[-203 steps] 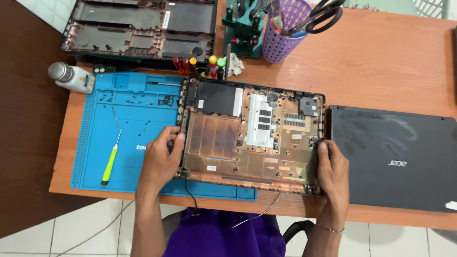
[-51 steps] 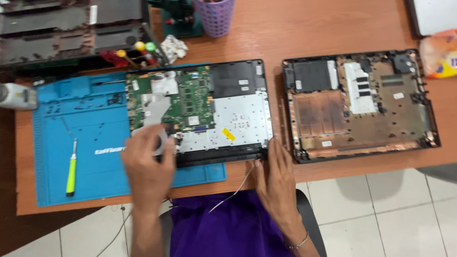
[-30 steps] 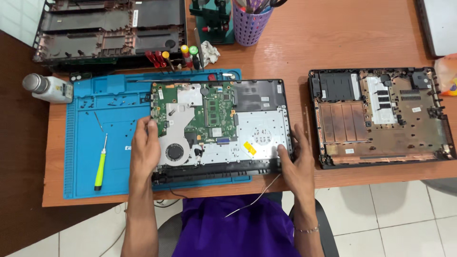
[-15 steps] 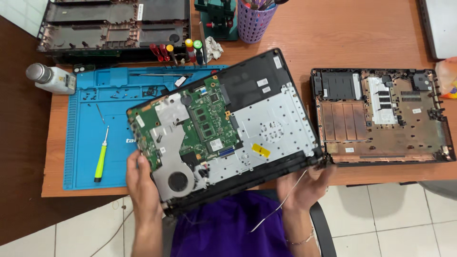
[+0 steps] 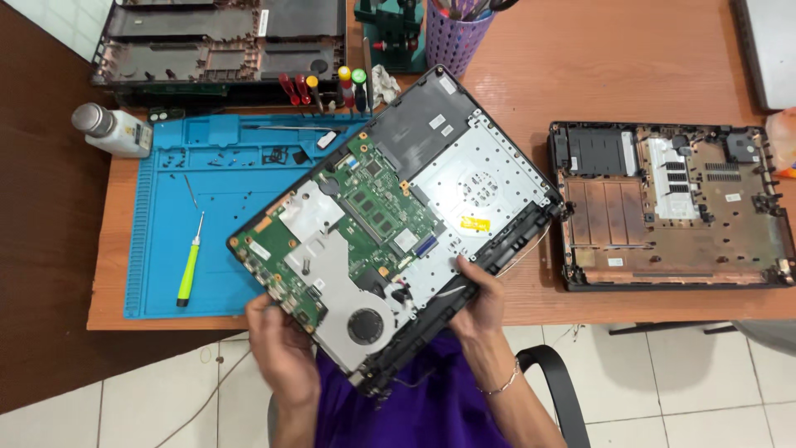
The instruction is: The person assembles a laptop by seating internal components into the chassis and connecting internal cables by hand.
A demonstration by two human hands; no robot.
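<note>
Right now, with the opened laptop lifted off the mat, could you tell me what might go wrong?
The opened laptop is tilted in the air, held only by the left hand and right hand at its near edge, so it might slip. A thin cable trails from its right side and could snag on the bottom cover.

Bare blue mat (image 5: 166, 274) beside green screwdriver (image 5: 189, 270); screwdriver rack (image 5: 332, 87) behind.

Opened laptop chassis (image 5: 398, 224) at the centre, tilted, lifted over the near edge of the tabletop (image 5: 597, 75). To its left, work mat (image 5: 166, 249) bearing a screwdriver (image 5: 190, 267). Beyond the mat's far-left corner, a bottle (image 5: 112, 130). To the chassis's right, flat, a bottom cover (image 5: 672, 217). Behind the chassis, a pen cup (image 5: 456, 37); left of that, another bare casing (image 5: 220, 41).
</note>
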